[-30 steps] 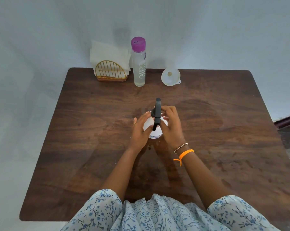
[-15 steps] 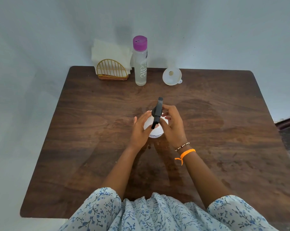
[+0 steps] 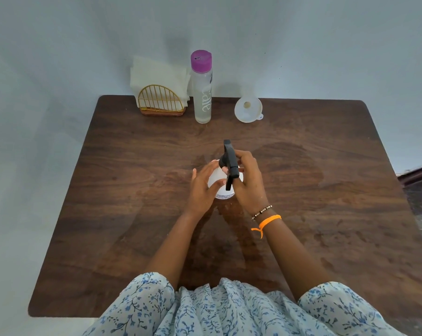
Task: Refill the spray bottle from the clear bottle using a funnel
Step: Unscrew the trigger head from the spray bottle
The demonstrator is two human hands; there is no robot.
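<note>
A white spray bottle [image 3: 223, 191] with a black trigger head [image 3: 230, 163] stands upright at the middle of the brown table [image 3: 113, 214]. My left hand [image 3: 202, 187] wraps around its white body from the left. My right hand [image 3: 248, 183] is closed around the black head from the right. The clear bottle [image 3: 202, 93] with a purple cap stands at the back edge, cap on. A white funnel [image 3: 248, 109] rests wide end up on the table to the right of it.
A gold wire napkin holder [image 3: 160, 101] with white napkins stands at the back, left of the clear bottle. A pale wall rises right behind the table. A dark floor edge [image 3: 418, 175] shows at the far right.
The black trigger head has turned slightly under my right hand, its nozzle now pointing more straight away. The bottle and my left hand stay in place.
</note>
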